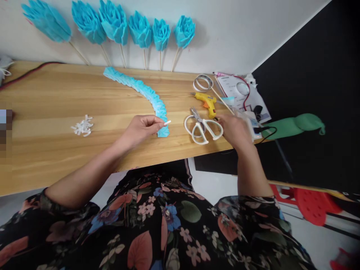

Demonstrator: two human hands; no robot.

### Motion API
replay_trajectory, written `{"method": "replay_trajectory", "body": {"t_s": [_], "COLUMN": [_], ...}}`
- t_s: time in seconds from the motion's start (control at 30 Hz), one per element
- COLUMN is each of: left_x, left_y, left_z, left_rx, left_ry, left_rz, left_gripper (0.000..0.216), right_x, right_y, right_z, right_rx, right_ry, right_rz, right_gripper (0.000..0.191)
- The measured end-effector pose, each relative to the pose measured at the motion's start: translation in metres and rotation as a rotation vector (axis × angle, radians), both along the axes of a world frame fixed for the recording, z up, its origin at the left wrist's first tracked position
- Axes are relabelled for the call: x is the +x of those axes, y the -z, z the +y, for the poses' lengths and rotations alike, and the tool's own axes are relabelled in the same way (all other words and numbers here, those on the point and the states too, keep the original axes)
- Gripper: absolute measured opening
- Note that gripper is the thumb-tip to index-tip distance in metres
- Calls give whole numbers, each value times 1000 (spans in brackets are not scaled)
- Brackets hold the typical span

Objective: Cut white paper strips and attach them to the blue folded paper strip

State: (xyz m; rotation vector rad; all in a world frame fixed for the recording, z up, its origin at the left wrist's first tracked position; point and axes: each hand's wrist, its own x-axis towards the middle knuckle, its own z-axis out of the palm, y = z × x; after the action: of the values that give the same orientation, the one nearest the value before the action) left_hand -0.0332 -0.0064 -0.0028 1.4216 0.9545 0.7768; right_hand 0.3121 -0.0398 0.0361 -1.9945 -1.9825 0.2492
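Where the wooden tabletop (56, 157) runs off to the far left of the folded blue paper strip (143, 90), a dark red cable (28, 73) crosses its back corner. Against the wall behind the strip, six blue paper flowers (114, 22) on thin sticks lean in a row. Well to the left of the strip's near end lies a small pile of white scraps (82, 126).

The left hand (140, 129) rests just left of the strip's near end, its grip pinched shut on a small white sliver (167, 122), held between thumb and fingertips. The sliver's free end hangs just above the strip's lowest folds; whether it touches them cannot be told.

The strip itself lies flat, curving from the back of the tabletop forward to its near end beside the left hand.

Right of the strip's near end lie white-handled scissors (203, 129), blades pointing away from the person. Behind them, a yellow glue gun (207, 102), and further back a roll of clear tape (203, 82) with a thin wooden stick (222, 99) slanting past it.

The right hand (234, 129) lies further right of the strip, touching the scissors' right handle ring, fingers curled; whether its grip is closed on anything cannot be told. Beyond it, papers (239, 92) sit at the tabletop's corner.
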Motion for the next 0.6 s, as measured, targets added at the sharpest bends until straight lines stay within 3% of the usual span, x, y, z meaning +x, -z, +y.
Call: {"method": "replay_trajectory", "body": {"t_s": [0.07, 0.1, 0.13, 0.23, 0.33, 0.6], "left_x": [1, 2, 2, 4, 5, -10], "left_y": [0, 0, 1, 2, 3, -12], "left_z": [-1, -2, -2, -4, -5, -4], "left_rx": [-5, -6, -3, 25, 66, 151], "left_ry": [9, 10, 10, 12, 19, 45], "left_rz": [8, 11, 15, 24, 37, 145], "left_gripper": [31, 30, 29, 27, 25, 29], "right_x": [-18, -30, -44, -87, -117, -135], "right_y": [-11, -15, -17, -14, -5, 4], "right_z": [-7, -10, -12, -12, -7, -10], "right_rx": [217, 252, 247, 22, -54, 56], "right_ry": [59, 27, -22, -226, -311, -253], "right_rz": [-88, -41, 35, 299, 407, 473], "right_gripper": [32, 30, 27, 21, 21, 15]}}
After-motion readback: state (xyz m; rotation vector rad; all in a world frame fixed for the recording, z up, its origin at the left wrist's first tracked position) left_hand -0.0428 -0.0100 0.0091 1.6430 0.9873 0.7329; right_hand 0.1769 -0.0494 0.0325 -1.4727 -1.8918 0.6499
